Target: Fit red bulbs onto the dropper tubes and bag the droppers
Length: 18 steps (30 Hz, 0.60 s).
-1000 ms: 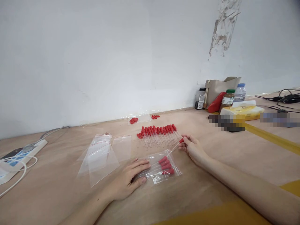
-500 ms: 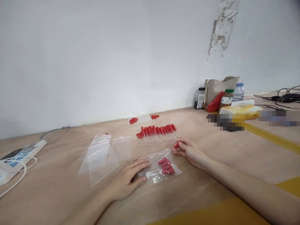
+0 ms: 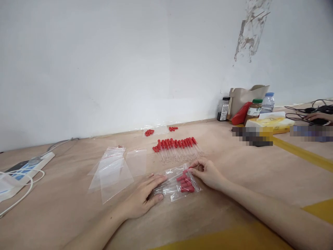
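A clear zip-lock bag [image 3: 173, 199] lies flat between my hands, with several droppers inside, their red bulbs [image 3: 186, 184] toward its right end. My left hand [image 3: 145, 194] rests on the bag's left end, fingers stretched out and thumb apart. At the bag's right opening, my right hand [image 3: 205, 173] pinches the red bulb of a dropper [image 3: 186, 171]; the dropper's clear tube lies inside the bag. Behind the bag, several more red-bulbed droppers [image 3: 177, 143] lie side by side in a row.
Flat plastic bags [image 3: 114, 180] overlap at left, near a power strip [image 3: 48, 161] with white cables. Bagged red pieces [image 3: 149, 132] lie by the wall. At right are a tissue pack [image 3: 270, 124], a green-lidded jar [image 3: 255, 107], a bottle [image 3: 267, 103] and another person's hand [image 3: 319, 116].
My right hand has moved left and slightly down, sliding the dropper farther into the bag. My left hand stays on the bag. Another person's hand has appeared at far right.
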Each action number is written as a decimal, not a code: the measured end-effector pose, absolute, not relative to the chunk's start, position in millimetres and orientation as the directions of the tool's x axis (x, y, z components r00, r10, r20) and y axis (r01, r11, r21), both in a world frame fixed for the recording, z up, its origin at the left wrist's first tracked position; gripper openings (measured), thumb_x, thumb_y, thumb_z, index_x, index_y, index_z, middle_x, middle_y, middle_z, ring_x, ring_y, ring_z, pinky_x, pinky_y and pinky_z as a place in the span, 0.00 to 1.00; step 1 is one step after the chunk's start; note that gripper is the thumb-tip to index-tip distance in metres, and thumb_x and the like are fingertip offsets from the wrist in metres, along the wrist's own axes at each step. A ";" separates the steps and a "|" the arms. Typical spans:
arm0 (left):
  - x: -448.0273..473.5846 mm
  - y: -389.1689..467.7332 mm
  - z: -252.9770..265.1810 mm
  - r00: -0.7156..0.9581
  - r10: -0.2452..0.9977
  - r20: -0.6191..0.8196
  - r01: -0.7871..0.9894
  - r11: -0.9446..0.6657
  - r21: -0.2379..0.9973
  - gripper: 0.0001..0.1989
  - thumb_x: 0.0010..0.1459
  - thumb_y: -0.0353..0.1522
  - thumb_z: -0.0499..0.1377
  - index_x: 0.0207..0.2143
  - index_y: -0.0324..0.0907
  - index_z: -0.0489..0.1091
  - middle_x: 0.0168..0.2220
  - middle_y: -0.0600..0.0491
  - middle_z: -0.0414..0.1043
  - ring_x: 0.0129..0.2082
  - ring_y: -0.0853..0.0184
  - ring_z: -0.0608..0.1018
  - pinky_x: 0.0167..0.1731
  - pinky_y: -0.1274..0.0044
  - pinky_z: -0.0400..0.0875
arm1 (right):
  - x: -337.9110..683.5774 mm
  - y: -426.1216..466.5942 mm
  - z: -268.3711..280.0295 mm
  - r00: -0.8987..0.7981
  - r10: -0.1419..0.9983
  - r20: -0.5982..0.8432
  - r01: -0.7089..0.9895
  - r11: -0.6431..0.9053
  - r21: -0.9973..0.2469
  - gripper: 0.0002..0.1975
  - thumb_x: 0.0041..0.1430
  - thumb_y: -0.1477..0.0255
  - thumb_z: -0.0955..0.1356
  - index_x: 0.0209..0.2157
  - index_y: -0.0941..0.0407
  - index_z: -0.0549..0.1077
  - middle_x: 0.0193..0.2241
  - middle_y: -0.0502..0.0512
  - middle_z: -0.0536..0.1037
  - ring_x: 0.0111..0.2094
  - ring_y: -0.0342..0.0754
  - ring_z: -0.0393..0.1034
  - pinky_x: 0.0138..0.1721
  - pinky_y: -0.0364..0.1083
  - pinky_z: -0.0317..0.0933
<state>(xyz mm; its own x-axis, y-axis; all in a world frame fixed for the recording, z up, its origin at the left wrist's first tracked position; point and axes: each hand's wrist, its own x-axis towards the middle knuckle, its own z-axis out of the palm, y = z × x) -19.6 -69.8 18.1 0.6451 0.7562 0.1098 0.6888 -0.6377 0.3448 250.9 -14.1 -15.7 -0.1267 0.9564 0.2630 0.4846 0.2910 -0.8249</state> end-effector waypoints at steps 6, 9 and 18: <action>-18.4 -71.1 19.5 0.631 0.769 0.100 0.707 -0.623 0.335 0.23 0.60 0.39 0.47 0.57 0.50 0.50 0.57 0.54 0.55 0.57 0.62 0.57 0.55 0.65 0.52 | 243.1 -14.8 -16.9 -0.347 0.876 0.337 0.447 0.470 -0.761 0.12 0.53 0.71 0.61 0.35 0.55 0.75 0.38 0.56 0.70 0.41 0.47 0.64 0.44 0.46 0.57; -16.4 -70.9 21.7 0.653 0.749 0.111 0.685 -0.647 0.334 0.22 0.61 0.39 0.47 0.57 0.50 0.51 0.57 0.54 0.55 0.57 0.63 0.58 0.56 0.65 0.51 | 242.3 -15.5 -11.8 -0.467 0.815 0.343 0.428 0.547 -0.719 0.14 0.54 0.71 0.61 0.40 0.52 0.73 0.42 0.55 0.70 0.45 0.48 0.61 0.49 0.47 0.53; -17.3 -71.7 21.3 0.663 0.740 0.117 0.671 -0.656 0.346 0.20 0.61 0.37 0.47 0.56 0.52 0.54 0.58 0.55 0.52 0.57 0.63 0.57 0.55 0.65 0.53 | 250.3 -22.6 -10.6 -0.278 0.910 0.308 0.527 0.412 -0.743 0.18 0.54 0.61 0.61 0.22 0.57 0.75 0.31 0.54 0.74 0.35 0.48 0.66 0.39 0.44 0.58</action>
